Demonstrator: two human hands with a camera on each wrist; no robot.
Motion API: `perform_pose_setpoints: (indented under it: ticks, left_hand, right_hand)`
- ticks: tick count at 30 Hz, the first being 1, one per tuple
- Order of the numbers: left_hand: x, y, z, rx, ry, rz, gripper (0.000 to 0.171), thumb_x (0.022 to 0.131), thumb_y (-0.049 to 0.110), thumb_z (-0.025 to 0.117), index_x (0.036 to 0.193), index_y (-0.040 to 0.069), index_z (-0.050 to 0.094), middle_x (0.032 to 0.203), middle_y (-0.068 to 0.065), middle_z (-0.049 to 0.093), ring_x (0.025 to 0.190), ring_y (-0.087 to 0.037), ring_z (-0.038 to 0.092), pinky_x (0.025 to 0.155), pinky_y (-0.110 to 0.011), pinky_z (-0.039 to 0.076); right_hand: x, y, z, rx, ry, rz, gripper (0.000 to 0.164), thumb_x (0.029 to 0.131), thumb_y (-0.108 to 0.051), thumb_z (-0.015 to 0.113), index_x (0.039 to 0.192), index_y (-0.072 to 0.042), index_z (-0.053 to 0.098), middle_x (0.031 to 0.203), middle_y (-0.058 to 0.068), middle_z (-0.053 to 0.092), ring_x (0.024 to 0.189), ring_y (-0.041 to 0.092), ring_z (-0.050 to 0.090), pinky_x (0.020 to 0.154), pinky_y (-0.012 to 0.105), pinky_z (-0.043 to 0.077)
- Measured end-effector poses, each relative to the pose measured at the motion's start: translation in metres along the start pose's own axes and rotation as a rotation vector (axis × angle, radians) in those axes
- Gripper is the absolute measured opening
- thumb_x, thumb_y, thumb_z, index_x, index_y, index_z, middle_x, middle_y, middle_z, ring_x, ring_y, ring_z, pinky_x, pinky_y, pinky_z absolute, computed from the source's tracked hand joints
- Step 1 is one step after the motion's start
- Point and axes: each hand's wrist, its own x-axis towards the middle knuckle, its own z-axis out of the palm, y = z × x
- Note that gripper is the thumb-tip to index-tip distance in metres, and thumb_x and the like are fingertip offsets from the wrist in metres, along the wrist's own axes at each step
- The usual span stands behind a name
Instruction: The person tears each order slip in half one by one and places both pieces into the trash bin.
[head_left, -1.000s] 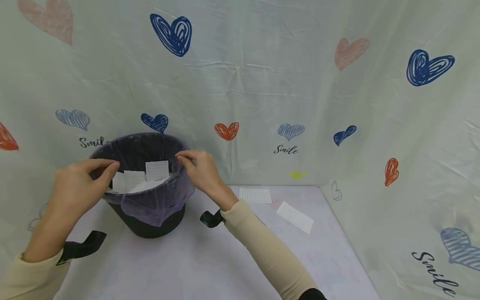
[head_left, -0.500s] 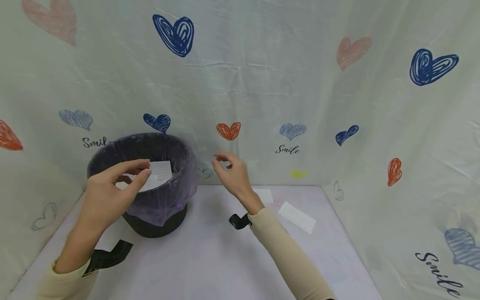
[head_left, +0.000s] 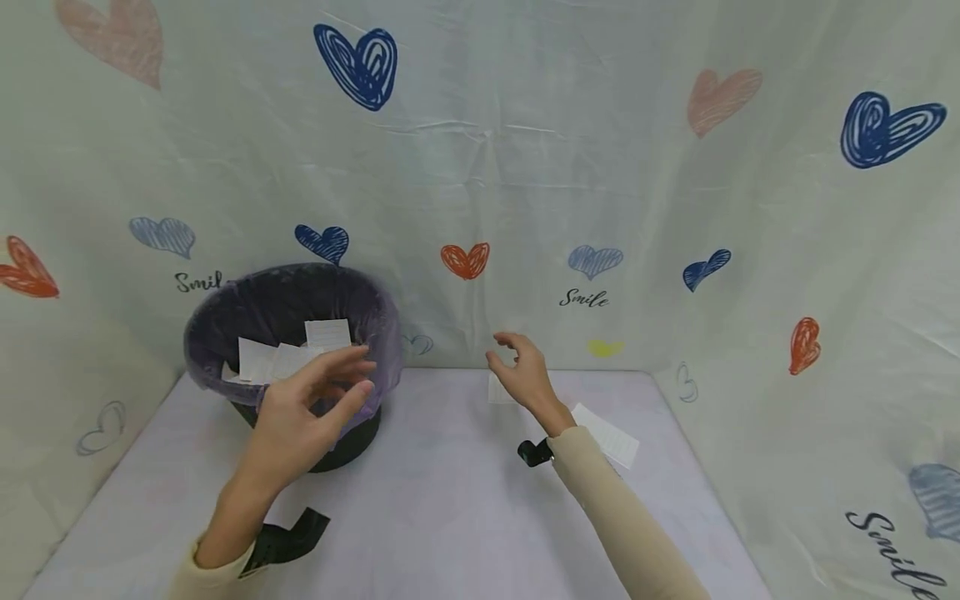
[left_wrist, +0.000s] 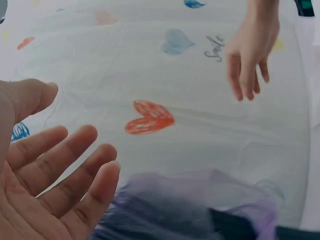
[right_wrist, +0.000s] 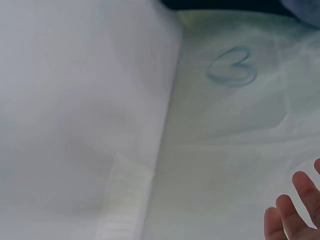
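My left hand is in front of a black bin, its fingers loosely bent and holding nothing; in the left wrist view its palm and fingers are spread. A purple plastic bag lines the bin and folds over the rim. Inside stand several white lined paper cards. Over the back of the table my right hand hovers with relaxed fingers and nothing between them. It partly covers one lined card lying at the table's back edge. Another card lies tilted to the right, partly behind the right sleeve.
A white table carries the bin at its back left. Pale curtains printed with hearts and "Smile" hang behind it and along both sides. Black camera mounts stick out from both wrists.
Both hands have left the bin's rim and moved right, the right hand to the card at the back, the left to the bin's front. Their fingertips have parted more.
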Motion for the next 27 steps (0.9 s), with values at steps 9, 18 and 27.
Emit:
perform_pose_setpoints:
  ticks: [9,18,27]
  left_hand:
    - [-0.026,-0.014,0.047,-0.131,-0.023,-0.106,0.049,0.086,0.006,0.072,0.13,0.018,0.056,0.109,-0.001,0.071,0.094,-0.012,0.067,0.074,-0.019,0.052]
    - [-0.053,-0.031,0.092,-0.211,-0.177,-0.301,0.04,0.089,0.028,0.07,0.127,0.024,0.057,0.107,0.003,0.071,0.095,-0.012,0.065,0.074,-0.026,0.054]
    - [-0.087,-0.075,0.126,-0.353,-0.247,-0.595,0.036,0.088,0.033,0.071,0.121,0.023,0.062,0.104,0.004,0.071,0.097,-0.011,0.065,0.084,-0.025,0.051]
  right_hand:
    - [-0.017,0.052,0.0,-0.076,-0.026,0.137,0.045,0.092,-0.027,0.064,0.129,-0.004,0.057,0.127,0.013,0.059,0.12,0.031,0.052,0.099,0.048,0.044]
    - [-0.025,0.084,0.004,-0.118,-0.123,0.256,0.052,0.09,-0.025,0.067,0.134,-0.004,0.051,0.134,0.017,0.054,0.128,0.034,0.047,0.105,0.05,0.04]
    - [-0.017,0.107,0.001,-0.225,-0.208,0.326,0.055,0.086,-0.024,0.071,0.133,-0.005,0.052,0.136,0.019,0.054,0.129,0.037,0.047,0.104,0.05,0.04]
